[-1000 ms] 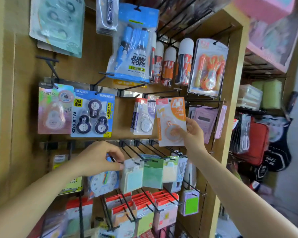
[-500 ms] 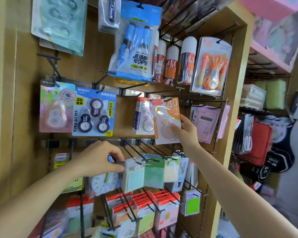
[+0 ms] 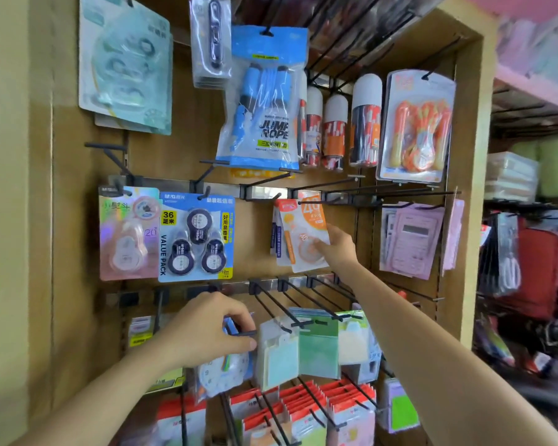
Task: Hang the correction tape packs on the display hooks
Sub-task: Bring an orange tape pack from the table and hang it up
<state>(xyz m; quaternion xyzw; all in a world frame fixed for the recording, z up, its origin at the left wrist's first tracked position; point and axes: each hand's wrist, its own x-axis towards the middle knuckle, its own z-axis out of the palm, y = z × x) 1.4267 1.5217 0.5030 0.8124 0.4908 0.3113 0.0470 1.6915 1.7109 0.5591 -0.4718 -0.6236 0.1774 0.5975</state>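
Left hand (image 3: 207, 329): thumb and forefinger pinch the tip of a lower hook (image 3: 248, 333), probably for balance. Right hand (image 3: 337, 249): pinches the lower corner of the orange correction tape pack (image 3: 303, 230), thumb on its face, guiding it. The pack hangs tilted on the middle-row hook (image 3: 335, 201). Against half a second ago, it sits further back, close to the packs behind; left hand's hold unchanged.

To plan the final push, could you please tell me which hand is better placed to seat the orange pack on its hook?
Right. The right hand holds the orange pack, its top at the display hook; the left hand is further down, gripping a lower hook by its tip.
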